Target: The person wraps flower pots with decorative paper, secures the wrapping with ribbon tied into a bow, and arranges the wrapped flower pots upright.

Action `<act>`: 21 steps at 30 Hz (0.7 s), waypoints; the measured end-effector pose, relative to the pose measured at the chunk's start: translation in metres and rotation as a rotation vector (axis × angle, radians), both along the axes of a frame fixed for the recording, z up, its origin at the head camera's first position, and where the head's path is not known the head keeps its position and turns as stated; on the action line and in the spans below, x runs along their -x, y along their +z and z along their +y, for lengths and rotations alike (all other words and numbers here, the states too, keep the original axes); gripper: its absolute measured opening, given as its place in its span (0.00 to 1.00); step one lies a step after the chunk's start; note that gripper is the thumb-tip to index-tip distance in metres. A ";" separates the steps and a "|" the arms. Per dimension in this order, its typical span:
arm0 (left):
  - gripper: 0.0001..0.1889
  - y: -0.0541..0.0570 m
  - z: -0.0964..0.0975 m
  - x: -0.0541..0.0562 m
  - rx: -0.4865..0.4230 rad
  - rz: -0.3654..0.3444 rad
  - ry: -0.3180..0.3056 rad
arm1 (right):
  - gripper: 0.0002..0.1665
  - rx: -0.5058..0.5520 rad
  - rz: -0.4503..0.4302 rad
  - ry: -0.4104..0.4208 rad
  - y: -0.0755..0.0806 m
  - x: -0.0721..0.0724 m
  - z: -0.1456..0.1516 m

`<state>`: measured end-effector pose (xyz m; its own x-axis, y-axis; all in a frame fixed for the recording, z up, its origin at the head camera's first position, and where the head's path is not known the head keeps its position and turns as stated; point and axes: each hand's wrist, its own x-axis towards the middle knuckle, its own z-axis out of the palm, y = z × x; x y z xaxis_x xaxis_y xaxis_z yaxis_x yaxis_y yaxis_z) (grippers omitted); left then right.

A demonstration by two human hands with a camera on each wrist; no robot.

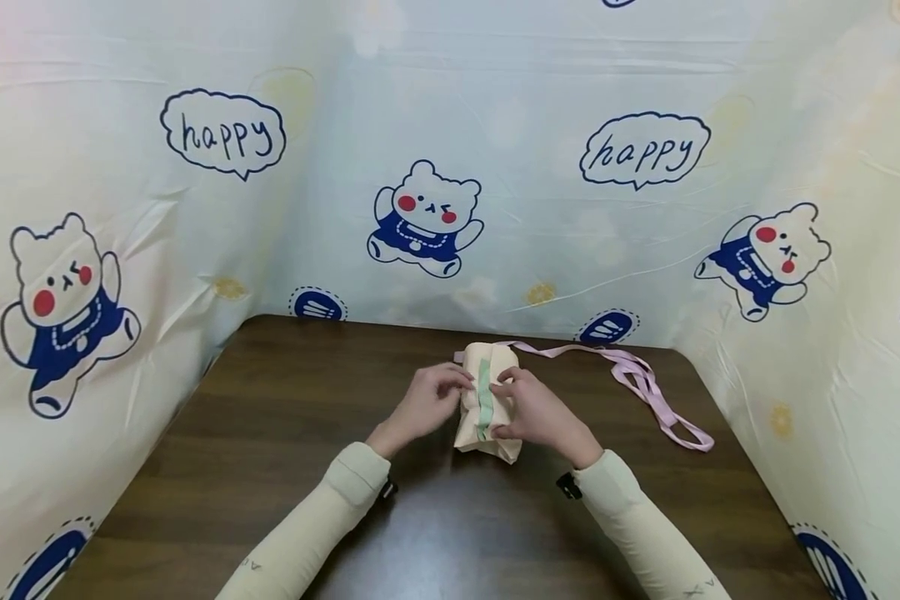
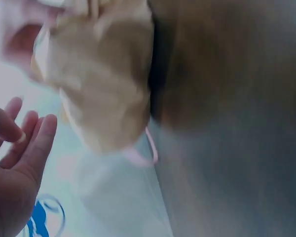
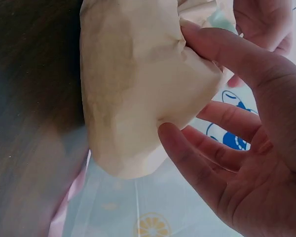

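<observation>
Left hand (image 1: 429, 398): relaxed, empty, beside cream pouch (image 1: 501, 407) | right hand (image 1: 537, 412): grips it, digits spread | tabletop (image 1: 270, 408): pink strap (image 1: 650, 393)

Wearing long off-white sleeves (image 1: 300, 533) on both arms, plain fabric, lightly creased. Finished with wide, same-colour cuffs (image 1: 357, 473) at the wrists. Printed with small dark letter-like marks (image 1: 251, 565) on both forearms, illegible at this size. Fitted with small black wrist units (image 1: 568, 486), one per arm, at the cuff edge. Bare past that.
</observation>
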<state>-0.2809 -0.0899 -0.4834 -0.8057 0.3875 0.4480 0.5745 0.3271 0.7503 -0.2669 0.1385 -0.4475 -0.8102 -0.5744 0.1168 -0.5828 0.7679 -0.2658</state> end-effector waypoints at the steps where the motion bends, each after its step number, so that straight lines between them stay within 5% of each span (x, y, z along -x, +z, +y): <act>1: 0.15 0.002 -0.004 0.005 -0.007 -0.025 0.031 | 0.43 0.001 -0.002 -0.007 0.001 0.000 0.000; 5: 0.14 0.007 -0.021 0.028 0.036 -0.172 0.102 | 0.42 -0.003 0.010 -0.011 0.002 0.000 -0.001; 9: 0.15 0.004 -0.027 0.053 0.171 -0.240 0.117 | 0.42 -0.006 0.003 0.002 0.000 0.001 -0.001; 16: 0.21 -0.012 -0.011 0.088 0.271 -0.305 0.093 | 0.41 0.016 -0.006 0.014 0.003 0.002 -0.002; 21: 0.23 -0.028 0.004 0.102 0.270 -0.355 0.078 | 0.41 0.011 -0.042 -0.006 0.004 0.001 -0.003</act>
<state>-0.3833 -0.0862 -0.5118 -0.9227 0.3844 0.0303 0.2631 0.5703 0.7782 -0.2676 0.1351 -0.4436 -0.8178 -0.5686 0.0891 -0.5666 0.7681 -0.2984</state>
